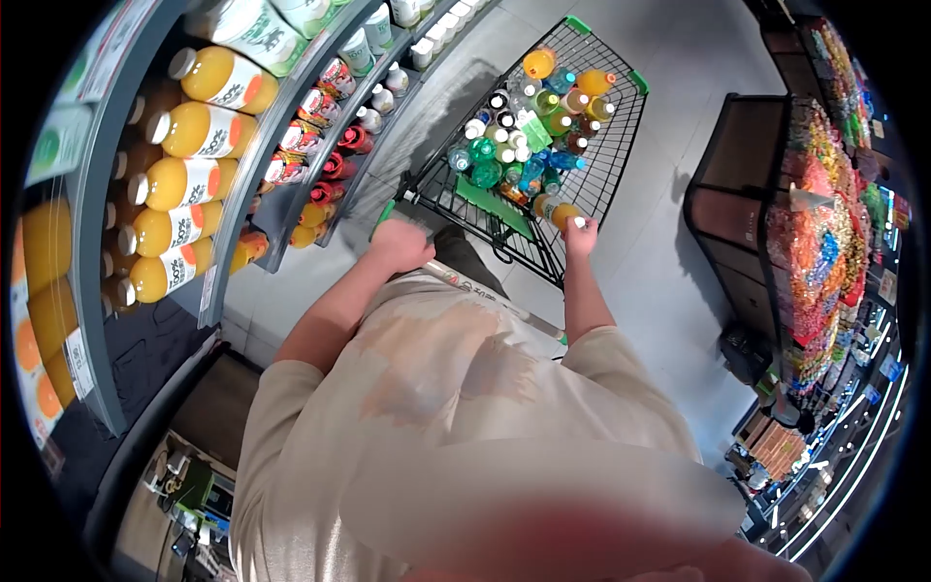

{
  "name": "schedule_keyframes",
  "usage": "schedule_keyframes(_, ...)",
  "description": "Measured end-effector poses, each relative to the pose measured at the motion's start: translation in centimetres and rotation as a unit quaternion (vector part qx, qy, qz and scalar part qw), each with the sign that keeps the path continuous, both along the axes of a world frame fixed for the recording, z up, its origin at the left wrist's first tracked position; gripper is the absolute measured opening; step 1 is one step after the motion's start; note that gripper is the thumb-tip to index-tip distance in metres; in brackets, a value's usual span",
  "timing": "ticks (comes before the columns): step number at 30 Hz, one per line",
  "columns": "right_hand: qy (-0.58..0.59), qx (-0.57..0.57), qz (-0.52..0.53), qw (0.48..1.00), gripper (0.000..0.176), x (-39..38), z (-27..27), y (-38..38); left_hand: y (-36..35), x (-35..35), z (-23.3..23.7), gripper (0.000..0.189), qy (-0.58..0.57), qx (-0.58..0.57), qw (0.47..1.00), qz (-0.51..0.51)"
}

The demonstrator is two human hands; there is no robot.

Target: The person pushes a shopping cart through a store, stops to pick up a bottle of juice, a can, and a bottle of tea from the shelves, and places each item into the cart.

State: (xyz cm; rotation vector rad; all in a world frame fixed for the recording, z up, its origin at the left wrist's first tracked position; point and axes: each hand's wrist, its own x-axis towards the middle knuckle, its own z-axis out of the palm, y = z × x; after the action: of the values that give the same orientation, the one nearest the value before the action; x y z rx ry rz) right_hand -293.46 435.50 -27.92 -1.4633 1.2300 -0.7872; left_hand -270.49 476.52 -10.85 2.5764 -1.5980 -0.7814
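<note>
My left hand (400, 246) is closed round the left end of the shopping cart's handle, near its green corner. In my right hand (580, 236) is the white-capped top of a juice bottle (555, 210) with orange-yellow contents, at the near right side of the cart basket. The black wire cart (628, 145) stands in front of me and holds several bottles with green, blue, white and orange colours. A green panel (495, 208) is at the basket's near end.
Shelves (92, 194) on the left carry several orange juice bottles (199, 131), red-capped bottles (339, 165) and white containers. On the right stands a dark display bin (732, 194) heaped with colourful packets (824, 242). A black bag (745, 351) lies beside it.
</note>
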Motion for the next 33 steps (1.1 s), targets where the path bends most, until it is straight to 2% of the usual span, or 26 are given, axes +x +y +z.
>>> schedule_keyframes(1, 0.046, -0.031, -0.003, 0.998, 0.032, 0.7, -0.8, -0.3, 0.3, -0.2, -0.4, 0.048, -0.016, -0.032, 0.999, 0.003)
schedule_keyframes(3, 0.096, -0.093, -0.01, 0.991, 0.031, 2.1, -2.8, -1.8, 0.0, -0.4, -0.5, 0.046, -0.015, -0.009, 1.0, 0.007)
schedule_keyframes(5, 0.134, -0.175, -0.017, 0.975, 0.033, 3.4, -1.9, -1.7, -0.1, -0.6, 0.1, 0.044, -0.014, -0.021, 1.0, 0.018)
schedule_keyframes(6, 0.119, -0.135, -0.031, 0.983, 0.034, 4.1, -1.6, -2.0, -0.1, -0.8, 0.3, 0.043, -0.021, -0.036, 0.999, 0.019)
schedule_keyframes(8, 0.146, -0.137, -0.033, 0.979, 0.034, 5.5, 2.0, -1.1, -0.4, -0.9, 0.0, 0.043, -0.034, -0.068, 0.997, 0.02)
schedule_keyframes(10, 0.1, -0.121, -0.043, 0.987, 0.036, 6.6, 3.0, -1.0, -1.3, -0.8, 0.3, 0.048, -0.027, -0.021, 0.999, 0.026)
schedule_keyframes(13, 0.039, -0.117, -0.07, 0.99, 0.037, 8.2, 0.4, -1.7, -3.1, -0.7, 1.5, 0.047, -0.013, 0.047, 0.998, 0.033)
schedule_keyframes(18, -0.042, -0.081, -0.113, 0.989, 0.039, 10.5, -2.7, -3.3, -4.5, -0.5, 1.2, 0.047, -0.018, 0.042, 0.999, 0.025)
schedule_keyframes(21, 0.014, -0.141, -0.113, 0.984, 0.045, 10.0, -9.7, -5.0, -5.1, -0.6, 1.7, 0.046, -0.023, 0.041, 0.999, 0.025)
schedule_keyframes(22, 0.04, -0.17, -0.119, 0.978, 0.046, 10.0, -10.0, -5.3, -5.3, -0.6, 1.8, 0.046, -0.024, 0.039, 0.999, 0.024)
schedule_keyframes(23, -0.007, -0.004, -0.113, 0.994, 0.048, 9.8, -10.2, -5.8, -5.4, -0.5, 1.6, 0.046, -0.027, 0.038, 0.999, 0.021)
schedule_keyframes(24, -0.055, 0.161, -0.103, 0.98, 0.051, 9.6, -10.4, -6.4, -5.4, -0.3, 1.4, 0.046, -0.029, 0.037, 0.999, 0.019)
schedule_keyframes(26, 0.008, 0.227, -0.095, 0.969, 0.05, 8.7, -10.9, -7.4, -5.3, -0.2, 1.0, 0.046, -0.029, 0.041, 0.999, 0.019)
schedule_keyframes(30, 0.076, 0.282, 0.006, 0.956, 0.034, 7.7, -12.2, -9.1, -5.6, -0.2, 1.6, 0.046, -0.03, 0.048, 0.998, 0.023)
schedule_keyframes(32, 0.098, 0.299, 0.024, 0.949, 0.035, 7.3, -15.0, -10.1, -5.4, -0.2, 1.4, 0.045, -0.032, 0.042, 0.998, 0.021)
schedule_keyframes(33, 0.101, 0.329, 0.032, 0.938, 0.035, 7.3, -14.3, -10.1, -5.3, -0.1, 1.1, 0.044, -0.033, 0.038, 0.999, 0.019)
